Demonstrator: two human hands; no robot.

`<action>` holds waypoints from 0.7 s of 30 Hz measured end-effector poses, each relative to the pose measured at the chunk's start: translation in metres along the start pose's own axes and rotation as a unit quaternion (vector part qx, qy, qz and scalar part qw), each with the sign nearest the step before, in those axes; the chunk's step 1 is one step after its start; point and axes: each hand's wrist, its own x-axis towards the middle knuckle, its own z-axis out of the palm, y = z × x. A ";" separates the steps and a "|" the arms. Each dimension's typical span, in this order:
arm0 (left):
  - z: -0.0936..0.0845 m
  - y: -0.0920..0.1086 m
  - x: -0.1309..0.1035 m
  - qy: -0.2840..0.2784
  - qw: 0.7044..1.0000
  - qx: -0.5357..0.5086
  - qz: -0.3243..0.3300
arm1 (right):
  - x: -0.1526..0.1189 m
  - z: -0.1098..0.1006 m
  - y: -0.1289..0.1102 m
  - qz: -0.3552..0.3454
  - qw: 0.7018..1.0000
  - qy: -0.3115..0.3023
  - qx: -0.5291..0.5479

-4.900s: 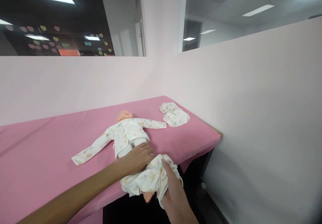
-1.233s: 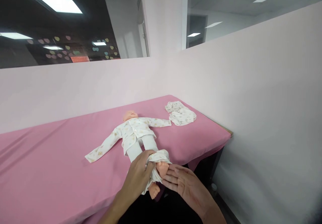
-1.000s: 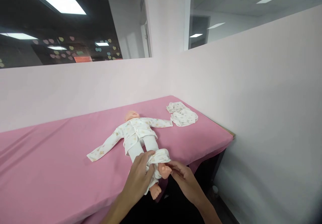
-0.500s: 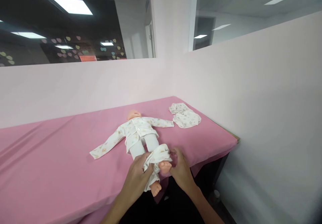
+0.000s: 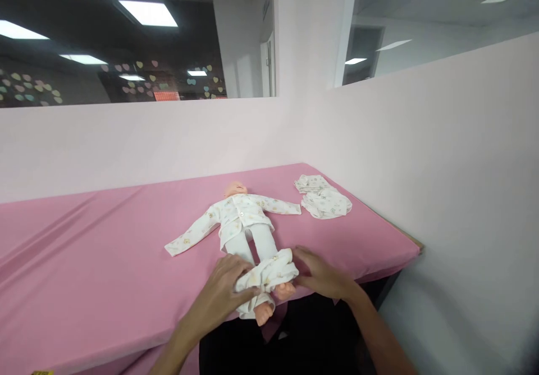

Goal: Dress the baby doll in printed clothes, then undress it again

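Observation:
A baby doll (image 5: 236, 188) lies on its back, its feet toward me at the table's front edge. It wears a white patterned jacket (image 5: 239, 213) with both sleeves spread out. White patterned trousers (image 5: 269, 272) are bunched around its lower legs, and both feet stick out of them. My left hand (image 5: 225, 288) is closed on the trouser cloth at the leg on the left. At the other leg, my right hand (image 5: 318, 272) has its fingertips at the edge of the bunched cloth, beside the foot; what they pinch, if anything, is hidden.
Folded white patterned cloths (image 5: 324, 198) lie on the pink table cover (image 5: 105, 268) at the back right. Walls with windows stand behind and to the right. Past the front edge the view is dark.
The view has shifted, so things appear further right. The cloth on the right leg now sits lower and flatter over the ankle. My right hand has turned more sideways, beside that leg.

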 end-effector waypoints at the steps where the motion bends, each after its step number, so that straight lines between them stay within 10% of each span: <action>1: -0.006 -0.004 -0.002 -0.019 1.000 0.000 -0.011 | -0.004 -0.007 -0.004 0.027 0.999 -0.001 0.038; 9: -0.043 -0.014 0.007 -0.171 0.944 -0.277 -0.054 | 0.015 0.000 -0.057 0.086 0.992 0.030 0.084; 14: -0.046 -0.011 0.021 -0.108 0.888 -0.441 -0.072 | 0.055 0.015 -0.085 -0.022 0.997 -0.062 -0.040; 21: -0.033 -0.001 0.021 0.016 0.967 -0.253 -0.036 | 0.092 0.017 -0.086 -0.016 0.980 -0.195 0.024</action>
